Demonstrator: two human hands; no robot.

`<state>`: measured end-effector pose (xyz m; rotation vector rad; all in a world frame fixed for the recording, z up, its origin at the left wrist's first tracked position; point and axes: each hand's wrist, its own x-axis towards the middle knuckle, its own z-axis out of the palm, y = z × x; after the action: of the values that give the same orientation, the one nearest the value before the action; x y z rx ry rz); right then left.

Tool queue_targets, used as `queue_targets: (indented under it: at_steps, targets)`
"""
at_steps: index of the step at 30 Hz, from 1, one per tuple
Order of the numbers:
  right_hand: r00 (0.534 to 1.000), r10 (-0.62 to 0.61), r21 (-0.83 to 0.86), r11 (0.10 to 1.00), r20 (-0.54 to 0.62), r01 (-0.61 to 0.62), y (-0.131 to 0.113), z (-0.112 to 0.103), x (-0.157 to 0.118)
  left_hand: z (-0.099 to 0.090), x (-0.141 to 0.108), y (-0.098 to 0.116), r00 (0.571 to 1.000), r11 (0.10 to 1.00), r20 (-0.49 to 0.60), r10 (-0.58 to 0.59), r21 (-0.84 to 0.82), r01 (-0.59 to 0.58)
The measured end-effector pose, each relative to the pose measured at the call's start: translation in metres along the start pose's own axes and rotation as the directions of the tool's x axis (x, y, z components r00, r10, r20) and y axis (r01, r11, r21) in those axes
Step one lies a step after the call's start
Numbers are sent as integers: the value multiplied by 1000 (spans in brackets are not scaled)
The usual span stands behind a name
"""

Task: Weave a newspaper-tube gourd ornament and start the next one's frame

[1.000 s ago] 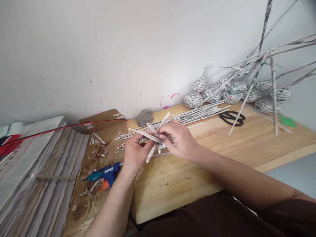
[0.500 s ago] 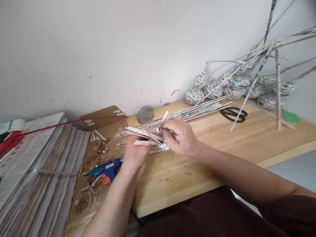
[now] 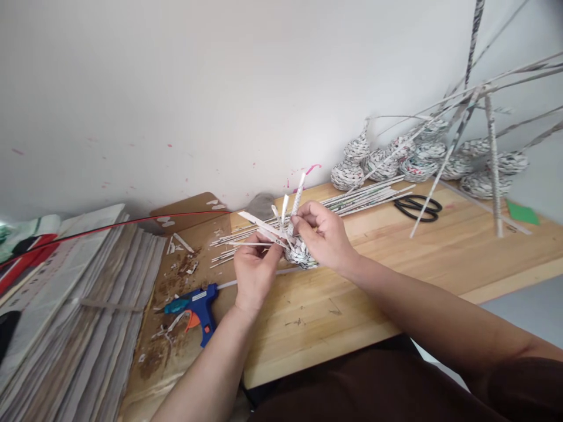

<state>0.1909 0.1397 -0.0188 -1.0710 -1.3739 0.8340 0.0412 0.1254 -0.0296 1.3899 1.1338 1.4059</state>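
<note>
A small woven newspaper piece (image 3: 301, 254) with several paper strips sticking up and out is between my two hands, above the wooden table (image 3: 396, 246). My left hand (image 3: 258, 264) is on its left side, thumb and fingers closed on paper strips. My right hand (image 3: 323, 235) pinches an upright rolled paper tube (image 3: 299, 194) on its right side. Just behind the hands lies a bundle of thin paper tubes (image 3: 369, 196). A blue glue gun (image 3: 203, 310) rests left of my left forearm.
Woven newspaper gourd shapes (image 3: 347, 176) stand along the wall at the right, with long tubes jutting out. Black scissors (image 3: 417, 208) and a green paper (image 3: 522, 212) lie nearby. A tall newspaper stack (image 3: 101, 316) fills the left. Paper scraps (image 3: 182, 243) litter the brown board.
The woven piece shows more between my hands. The tube in my right hand now points upward, and my left hand has moved from behind the strips to the piece's left side.
</note>
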Motion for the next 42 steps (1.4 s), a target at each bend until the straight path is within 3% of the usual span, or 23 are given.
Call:
queue_targets:
  at_steps: [4, 7, 9, 11, 14, 21, 23, 25, 28, 30, 34, 38, 42]
  targets:
    - [1000, 21, 5, 1000, 11, -21, 3, -2, 4, -3, -2, 4, 993, 967, 14, 121, 224, -121]
    - [993, 86, 71, 993, 84, -92, 2, -7, 10, -11, -1, 4, 947, 889, 161, 278, 329, -317]
    - [973, 135, 158, 973, 186, -165, 1, -12, 15, -14, -1, 2, 924, 873, 217, 313, 317, -371]
    - [949, 143, 211, 955, 280, -206, 0, -16, 18, -15, -3, 0, 941, 910, 209, 264, 269, -315]
    - [940, 93, 236, 956, 328, -176, -1, -18, 20, -14, -4, 2, 968, 972, 210, 139, 158, -174]
    - [918, 75, 275, 942, 389, -194, -5, -14, 14, -16, 2, 17, 937, 994, 350, 10, 95, -46]
    - [930, 4, 234, 967, 368, -97, -8, -13, 10, -18, 3, 18, 939, 996, 343, -11, 89, -21]
    - [936, -152, 125, 985, 317, 118, -12, -13, 7, -20, 4, 18, 935, 994, 353, -16, 106, -23]
    - [854, -440, -56, 880, 277, 472, -16, -15, 2, -21, 3, 20, 930, 990, 365, -44, 141, -8]
    - [792, -530, -93, 811, 302, 578, -16, -15, 0, -21, 2, 20, 935, 994, 350, -59, 108, 22]
    - [772, -559, -71, 795, 302, 603, -15, -12, -4, -24, 2, 21, 935, 996, 345, -79, 72, 58]
    - [787, -561, -41, 807, 256, 589, -12, -6, -8, -27, 4, 22, 906, 993, 420, -41, 119, -10]
    - [811, -519, -60, 832, 272, 552, -9, -3, -10, -25, 5, 21, 920, 986, 391, 16, 146, -79]
